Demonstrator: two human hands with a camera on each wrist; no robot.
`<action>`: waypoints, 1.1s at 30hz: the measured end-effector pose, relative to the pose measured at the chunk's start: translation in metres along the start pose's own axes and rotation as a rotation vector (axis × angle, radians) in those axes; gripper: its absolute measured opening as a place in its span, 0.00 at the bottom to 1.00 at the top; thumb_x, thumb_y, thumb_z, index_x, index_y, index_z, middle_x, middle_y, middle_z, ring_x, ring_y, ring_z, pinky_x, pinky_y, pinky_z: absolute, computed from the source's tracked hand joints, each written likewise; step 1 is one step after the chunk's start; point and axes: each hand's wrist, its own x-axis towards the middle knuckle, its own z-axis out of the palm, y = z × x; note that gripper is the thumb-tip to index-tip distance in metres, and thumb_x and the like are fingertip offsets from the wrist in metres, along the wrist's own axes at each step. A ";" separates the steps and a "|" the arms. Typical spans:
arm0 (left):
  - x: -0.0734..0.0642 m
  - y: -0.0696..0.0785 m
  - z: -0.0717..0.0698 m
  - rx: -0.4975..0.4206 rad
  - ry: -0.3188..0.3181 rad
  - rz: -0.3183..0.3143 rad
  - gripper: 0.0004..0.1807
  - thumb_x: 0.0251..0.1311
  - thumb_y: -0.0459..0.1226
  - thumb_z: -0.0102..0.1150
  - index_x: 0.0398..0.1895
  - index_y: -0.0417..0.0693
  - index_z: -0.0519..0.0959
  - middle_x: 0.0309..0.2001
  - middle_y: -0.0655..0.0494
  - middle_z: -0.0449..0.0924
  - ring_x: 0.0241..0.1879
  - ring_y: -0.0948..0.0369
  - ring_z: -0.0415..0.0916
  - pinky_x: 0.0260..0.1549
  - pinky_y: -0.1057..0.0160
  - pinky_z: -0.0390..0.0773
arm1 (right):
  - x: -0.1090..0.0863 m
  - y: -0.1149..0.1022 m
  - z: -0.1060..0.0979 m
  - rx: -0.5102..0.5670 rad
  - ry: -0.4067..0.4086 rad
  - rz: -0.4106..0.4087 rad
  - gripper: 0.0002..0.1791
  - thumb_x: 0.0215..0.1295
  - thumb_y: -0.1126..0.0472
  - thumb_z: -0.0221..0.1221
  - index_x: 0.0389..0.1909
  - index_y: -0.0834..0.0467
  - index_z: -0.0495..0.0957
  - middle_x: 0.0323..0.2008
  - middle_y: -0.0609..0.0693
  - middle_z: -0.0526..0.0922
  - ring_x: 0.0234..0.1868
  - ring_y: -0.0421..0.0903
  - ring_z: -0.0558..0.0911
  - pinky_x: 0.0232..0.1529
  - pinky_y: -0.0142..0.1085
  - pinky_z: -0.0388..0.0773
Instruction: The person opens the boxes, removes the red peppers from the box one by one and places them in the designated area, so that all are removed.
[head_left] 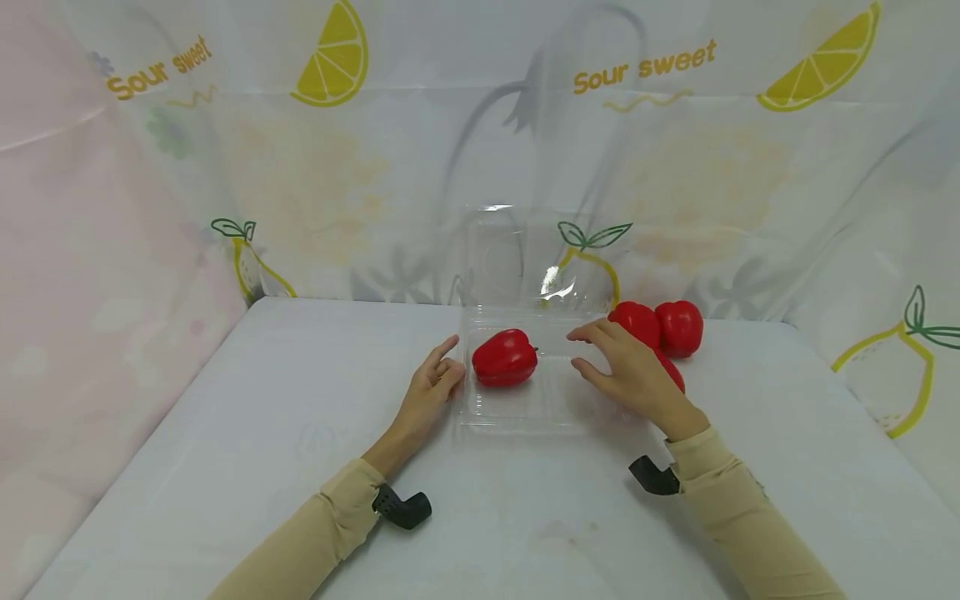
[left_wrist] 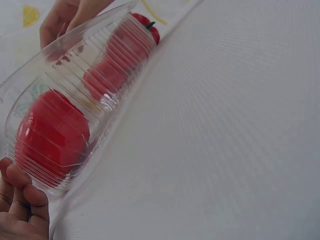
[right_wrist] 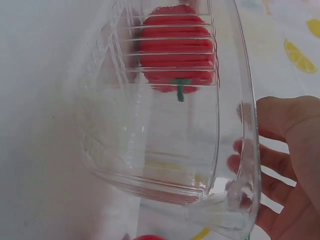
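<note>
A clear plastic clamshell box [head_left: 551, 421] lies on the table, its lid [head_left: 498, 254] standing raised at the back. One red bell pepper [head_left: 505, 358] lies on its side in the box's left part, with its green stem [right_wrist: 181, 92] visible in the right wrist view. My left hand [head_left: 427, 396] is at the box's left edge, fingers loosely bent with fingertips [left_wrist: 19, 175] against or very close to the wall. Over the box's right part hovers my right hand [head_left: 626, 371], fingers spread and holding nothing. In the right wrist view its fingers are beside the clear rim [right_wrist: 252, 150].
More red bell peppers [head_left: 679, 329] sit together behind and right of the box, one partly hidden by my right hand. A white table [head_left: 300, 433] spreads around the box. A lemon-printed curtain [head_left: 420, 150] hangs behind it.
</note>
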 end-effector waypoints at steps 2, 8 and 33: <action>0.000 0.001 0.001 0.001 0.001 -0.007 0.29 0.68 0.35 0.47 0.71 0.48 0.57 0.28 0.58 0.68 0.27 0.66 0.64 0.30 0.72 0.66 | 0.001 -0.003 0.002 0.006 -0.001 -0.026 0.24 0.53 0.61 0.68 0.52 0.55 0.75 0.48 0.50 0.78 0.49 0.47 0.78 0.45 0.41 0.81; 0.000 0.001 0.001 0.010 -0.004 -0.016 0.28 0.68 0.35 0.48 0.71 0.50 0.57 0.29 0.56 0.68 0.27 0.65 0.65 0.31 0.72 0.67 | 0.004 -0.007 0.009 0.003 -0.016 -0.078 0.25 0.51 0.60 0.69 0.52 0.54 0.74 0.49 0.49 0.77 0.49 0.46 0.77 0.43 0.38 0.82; 0.001 -0.002 0.002 -0.018 -0.005 -0.008 0.28 0.68 0.35 0.48 0.71 0.50 0.58 0.29 0.59 0.69 0.27 0.66 0.65 0.30 0.72 0.67 | 0.027 -0.033 0.039 -0.039 -0.100 -0.198 0.35 0.54 0.57 0.67 0.63 0.52 0.66 0.65 0.55 0.66 0.67 0.54 0.63 0.60 0.52 0.70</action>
